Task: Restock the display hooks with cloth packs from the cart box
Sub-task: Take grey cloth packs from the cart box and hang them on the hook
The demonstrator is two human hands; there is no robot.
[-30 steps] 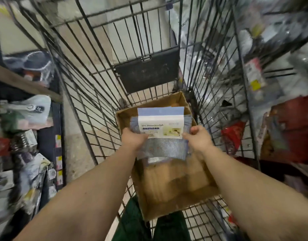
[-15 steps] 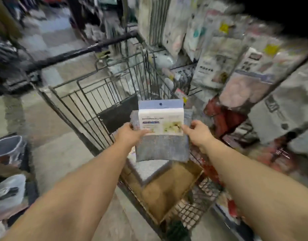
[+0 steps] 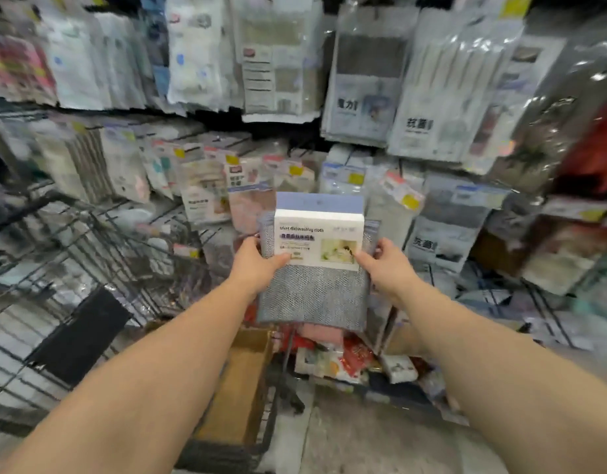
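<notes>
Head view: both hands hold one cloth pack (image 3: 314, 265) upright at chest height, facing the wall of hanging display packs (image 3: 363, 87). Left hand (image 3: 257, 266) pinches its left edge, thumb on the front card; right hand (image 3: 384, 265) pinches the right edge the same way. Pack is clear of the cart box (image 3: 240, 388), which sits low in the wire cart (image 3: 90, 254) at lower left, and is not yet on any hook. Judged stage: carry done, hanging still to come; box contents not visible, so remaining stock unknown. Pack looks like grey woven mesh cloth in clear film, with a white label card and a pale blue header strip on top. Hang hole too blurred to confirm. Target hook not discernible among crowded packs.
</notes>
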